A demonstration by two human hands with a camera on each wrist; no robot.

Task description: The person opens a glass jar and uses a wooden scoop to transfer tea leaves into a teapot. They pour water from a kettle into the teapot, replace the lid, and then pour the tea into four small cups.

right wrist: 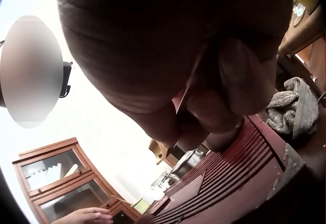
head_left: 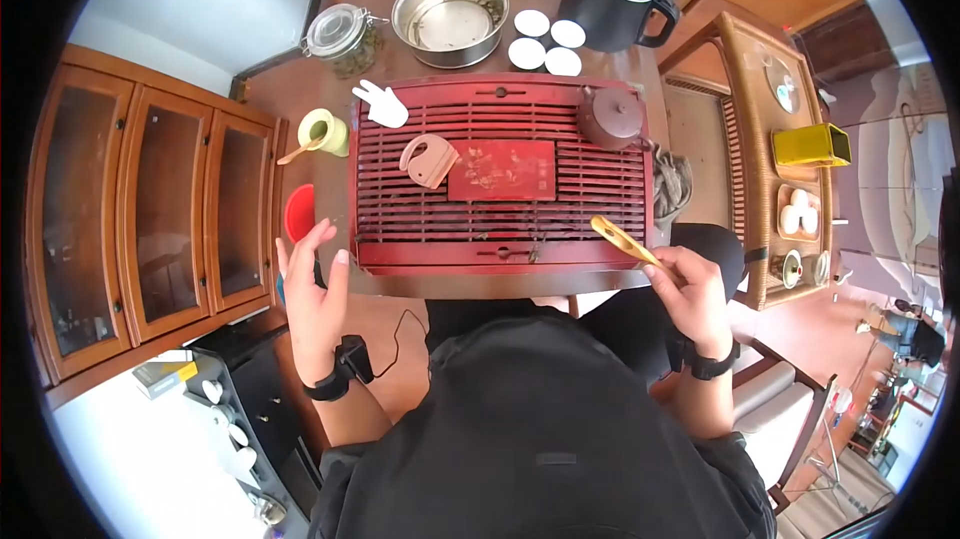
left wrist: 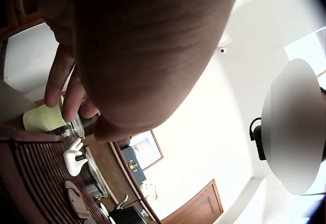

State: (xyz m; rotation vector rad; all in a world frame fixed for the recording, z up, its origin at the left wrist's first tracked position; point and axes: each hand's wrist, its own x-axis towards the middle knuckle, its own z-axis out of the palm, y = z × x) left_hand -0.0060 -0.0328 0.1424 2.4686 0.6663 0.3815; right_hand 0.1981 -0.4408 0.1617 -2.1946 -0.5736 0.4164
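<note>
My right hand [head_left: 692, 297] grips a slim bamboo tea scoop [head_left: 622, 239] between thumb and fingers, its hollow end pointing up and left over the front right corner of the red slatted tea tray [head_left: 400, 257]. In the right wrist view, the scoop's end [right wrist: 159, 151] shows beyond the dark fingers. My left hand [head_left: 318, 299] is raised beside the tray's front left corner with fingers extended, holding nothing. A brown clay teapot [head_left: 612, 119] sits at the tray's back right. Left of the red centre panel [head_left: 502, 169] lies a pinkish-brown piece with a handle [head_left: 430, 161].
A white hand-shaped figure [head_left: 382, 104] stands at the tray's back left, near a pale green holder [head_left: 325, 131]. Behind are a glass jar [head_left: 340, 37], steel basin [head_left: 450, 19], several white cups [head_left: 528, 54] and a black kettle [head_left: 612, 4]. A grey cloth [head_left: 672, 189] lies at right.
</note>
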